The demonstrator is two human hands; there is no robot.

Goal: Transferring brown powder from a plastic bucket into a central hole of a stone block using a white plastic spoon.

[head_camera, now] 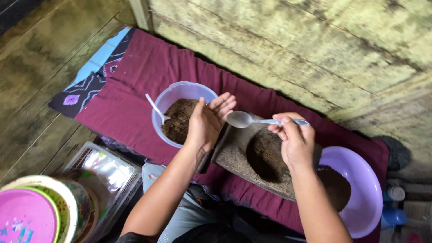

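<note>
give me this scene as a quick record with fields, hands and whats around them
left hand: open left hand, palm up, above the rim of the clear tub
right hand: right hand grips the handle of a metal spoon, bowl of the spoon near the left palm
clear tub: holds brown powder and a white plastic spoon
under right hand: stone slab with a hollow of brown powder
right side: purple bowl with brown powder
underlay: maroon cloth

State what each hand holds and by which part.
Right hand pinches a metal spoon by its handle's end. Left hand is open, holding nothing.
</note>
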